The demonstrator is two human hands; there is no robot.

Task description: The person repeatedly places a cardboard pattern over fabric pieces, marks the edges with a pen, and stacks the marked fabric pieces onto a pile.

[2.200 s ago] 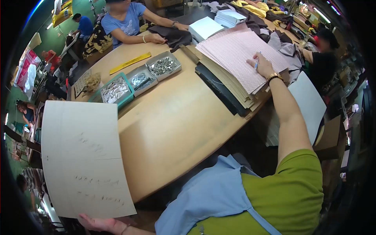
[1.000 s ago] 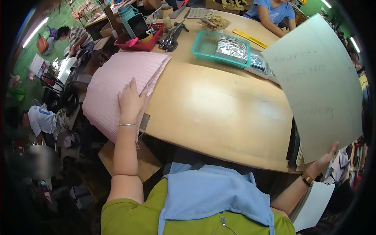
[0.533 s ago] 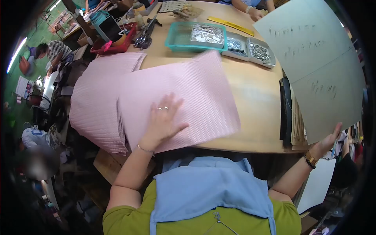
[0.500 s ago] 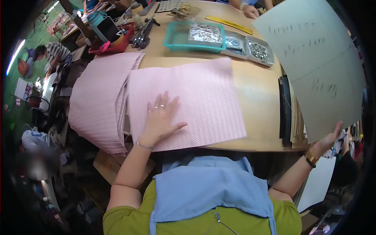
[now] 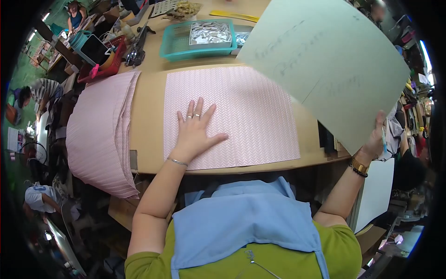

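My left hand [image 5: 196, 131] lies flat with fingers spread on a pink herringbone-textured sheet [image 5: 260, 125], pressing it to the table. My right hand [image 5: 374, 139] grips the lower corner of a large pale cardboard pattern [image 5: 325, 65] with handwriting and a drawn line on it. The pattern is raised and tilted, covering the sheet's upper right corner from view. A thin light-blue stick, perhaps a pen [image 5: 384, 141], shows beside the right fingers. To the left, a folded stack of the same pink material [image 5: 100, 132] hangs over the table's edge.
At the back stand a teal plastic tray [image 5: 169, 46] with a box of small silvery pieces [image 5: 211, 33], a red basket [image 5: 114, 66] and a metal tool [image 5: 137, 51]. A yellow ruler [image 5: 234, 16] lies behind. Dark boards [image 5: 326, 139] stand at the right; people work at left.
The pattern has swung left over the table and the sheet's right part. The pink sheet now lies flatter and straighter, apart from the stack. My left hand stays spread on it.
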